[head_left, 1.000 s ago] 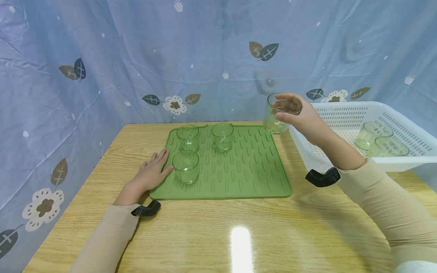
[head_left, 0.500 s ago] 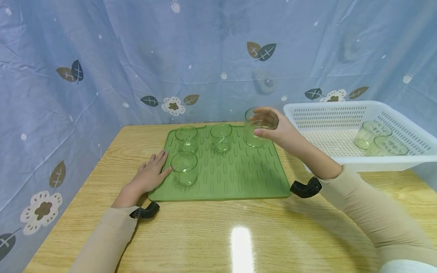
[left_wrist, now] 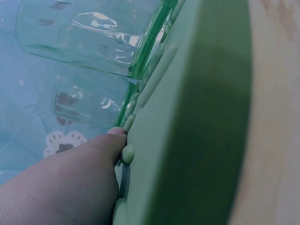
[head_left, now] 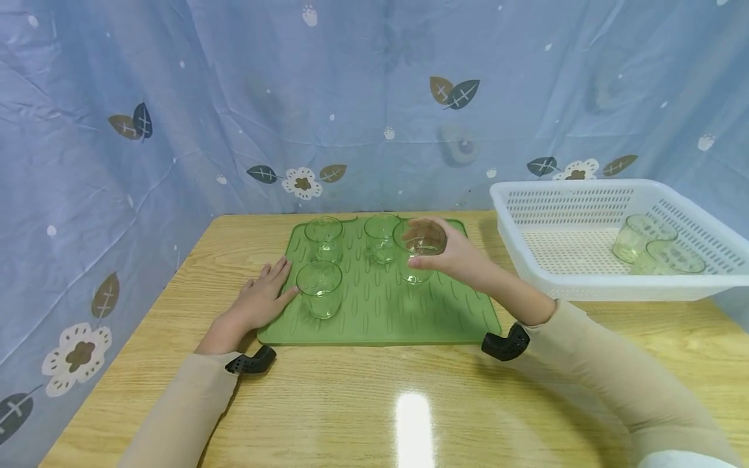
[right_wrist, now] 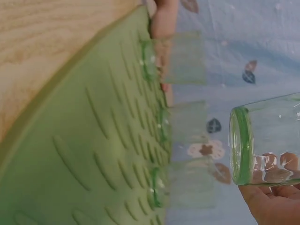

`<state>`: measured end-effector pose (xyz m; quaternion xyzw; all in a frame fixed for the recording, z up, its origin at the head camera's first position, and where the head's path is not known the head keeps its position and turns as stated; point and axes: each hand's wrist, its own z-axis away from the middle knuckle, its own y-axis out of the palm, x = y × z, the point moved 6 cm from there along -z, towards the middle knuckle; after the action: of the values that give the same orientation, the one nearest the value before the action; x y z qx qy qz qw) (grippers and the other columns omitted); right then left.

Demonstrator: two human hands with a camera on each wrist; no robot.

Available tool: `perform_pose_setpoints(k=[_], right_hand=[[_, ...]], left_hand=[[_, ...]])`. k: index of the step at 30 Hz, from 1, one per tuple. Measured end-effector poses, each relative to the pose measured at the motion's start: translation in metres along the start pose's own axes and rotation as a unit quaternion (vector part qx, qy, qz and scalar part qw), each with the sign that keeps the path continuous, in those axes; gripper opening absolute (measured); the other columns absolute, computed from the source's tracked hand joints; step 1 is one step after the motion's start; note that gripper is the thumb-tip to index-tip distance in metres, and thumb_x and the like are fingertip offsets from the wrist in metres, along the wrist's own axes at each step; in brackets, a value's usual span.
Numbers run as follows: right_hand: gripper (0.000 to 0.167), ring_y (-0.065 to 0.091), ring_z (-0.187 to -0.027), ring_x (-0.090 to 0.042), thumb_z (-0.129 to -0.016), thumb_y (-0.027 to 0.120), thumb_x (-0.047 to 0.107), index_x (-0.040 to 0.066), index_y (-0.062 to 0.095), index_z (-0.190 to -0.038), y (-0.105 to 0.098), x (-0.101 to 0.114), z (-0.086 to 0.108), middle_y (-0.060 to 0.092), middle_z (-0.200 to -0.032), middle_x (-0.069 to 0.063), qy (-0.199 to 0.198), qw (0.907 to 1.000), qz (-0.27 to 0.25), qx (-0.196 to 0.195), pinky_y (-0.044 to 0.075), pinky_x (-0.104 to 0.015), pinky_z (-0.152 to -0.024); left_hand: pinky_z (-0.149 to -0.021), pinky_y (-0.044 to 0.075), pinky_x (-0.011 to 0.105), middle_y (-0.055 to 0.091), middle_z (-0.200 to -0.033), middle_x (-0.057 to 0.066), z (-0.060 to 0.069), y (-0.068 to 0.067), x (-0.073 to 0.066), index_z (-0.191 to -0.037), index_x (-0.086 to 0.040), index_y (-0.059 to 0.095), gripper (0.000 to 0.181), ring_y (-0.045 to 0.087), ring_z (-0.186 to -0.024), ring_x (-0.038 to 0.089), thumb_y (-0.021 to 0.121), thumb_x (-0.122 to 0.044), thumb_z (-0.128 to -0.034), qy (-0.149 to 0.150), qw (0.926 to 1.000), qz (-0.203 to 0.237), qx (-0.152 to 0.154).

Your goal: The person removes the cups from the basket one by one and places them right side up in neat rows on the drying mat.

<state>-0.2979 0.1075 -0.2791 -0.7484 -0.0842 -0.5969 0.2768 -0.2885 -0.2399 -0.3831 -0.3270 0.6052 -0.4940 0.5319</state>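
Note:
A green ridged mat (head_left: 374, 325) lies on the table with three clear green glasses upright on it: back left (head_left: 324, 240), back middle (head_left: 382, 239) and front left (head_left: 320, 292). My right hand (head_left: 447, 250) grips a fourth glass (head_left: 414, 270) by its sides, over the mat near the back middle one; in the right wrist view that glass (right_wrist: 269, 140) hangs clear of the mat. Flat on the mat's left edge rests my left hand (head_left: 257, 300), fingers spread, thumb beside the front left glass. The left wrist view shows its thumb (left_wrist: 101, 147) on the mat's edge.
A white perforated basket (head_left: 632, 287) stands on the right of the wooden table (head_left: 328, 409). Two green glasses lean inside it, one (head_left: 638, 237) behind the other (head_left: 670, 260). A blue patterned curtain (head_left: 363, 84) hangs behind the table.
My right hand has carried its glass left and lower, from beside the basket to over the mat near the back middle glass. My left hand has stayed at the mat's edge.

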Motion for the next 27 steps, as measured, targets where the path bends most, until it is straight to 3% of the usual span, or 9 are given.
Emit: perform_pose_setpoints(k=[6, 15, 27], right_hand=[[0.079, 0.050, -0.134, -0.035, -0.087, 0.085, 0.015, 0.002, 0.041, -0.152, 0.017, -0.011, -0.005, 0.055, -0.144, -0.018, 0.010, 0.9995, -0.020, 0.022, 0.041, -0.050, -0.111], [0.108, 0.047, -0.137, -0.040, -0.072, 0.094, 0.040, 0.000, 0.036, -0.154, 0.040, -0.032, -0.012, 0.048, -0.151, -0.025, 0.027, 0.9961, -0.066, 0.050, 0.038, -0.049, -0.115], [0.092, 0.043, -0.141, -0.039, -0.084, 0.087, 0.011, -0.003, 0.032, -0.156, 0.057, -0.044, -0.015, 0.043, -0.154, -0.025, 0.065, 0.9914, -0.098, 0.057, 0.040, -0.048, -0.113]], left_hand=[[-0.113, 0.005, 0.076, 0.005, -0.169, 0.022, 0.000, 0.001, 0.001, -0.163, 0.002, 0.013, 0.073, 0.003, -0.152, 0.050, 0.038, -0.043, -0.1119, 0.000, 1.0000, 0.001, -0.001], [-0.114, 0.005, 0.076, 0.005, -0.169, 0.022, -0.001, 0.002, 0.001, -0.163, 0.001, 0.012, 0.073, 0.002, -0.152, 0.050, 0.037, -0.044, -0.1117, 0.000, 1.0000, 0.002, -0.001], [-0.114, 0.005, 0.076, 0.004, -0.170, 0.021, -0.001, 0.002, 0.001, -0.164, 0.001, 0.012, 0.072, 0.002, -0.152, 0.050, 0.038, -0.043, -0.1118, -0.002, 1.0000, 0.001, 0.000]])
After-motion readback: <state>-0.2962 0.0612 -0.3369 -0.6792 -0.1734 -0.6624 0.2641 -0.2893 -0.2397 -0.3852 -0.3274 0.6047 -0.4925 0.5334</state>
